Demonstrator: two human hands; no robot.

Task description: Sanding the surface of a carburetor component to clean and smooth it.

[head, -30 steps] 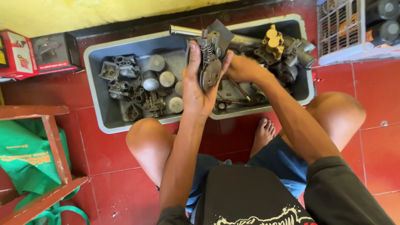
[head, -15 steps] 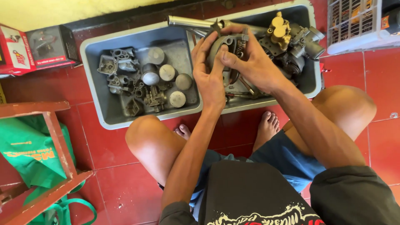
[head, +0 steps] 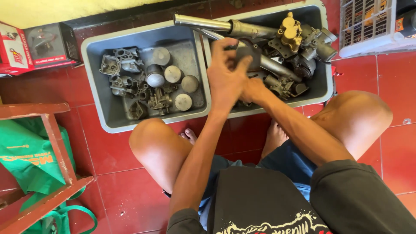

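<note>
Red tiled floor [head: 390, 143], person squatting over a grey two-compartment tray [head: 93, 78]. Left compartment: pistons [head: 173, 74] and small carburettor bodies [head: 125, 73]. Right compartment: metal tubes [head: 203, 21], brass-coloured carburettor [head: 289, 30], assorted castings. Left hand [head: 226, 80], fingers clamped on a dark metal part [head: 249, 56] held over the right compartment. Right hand [head: 253, 89] mostly hidden behind the left; grip cannot be told. Step judged: sorting or inspecting the part. Any further handling calls for steady two-handed control above the tray.

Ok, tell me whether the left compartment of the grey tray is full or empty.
Partly full: the left compartment holds round pistons and small metal castings, with bare floor showing along its edges.
</note>
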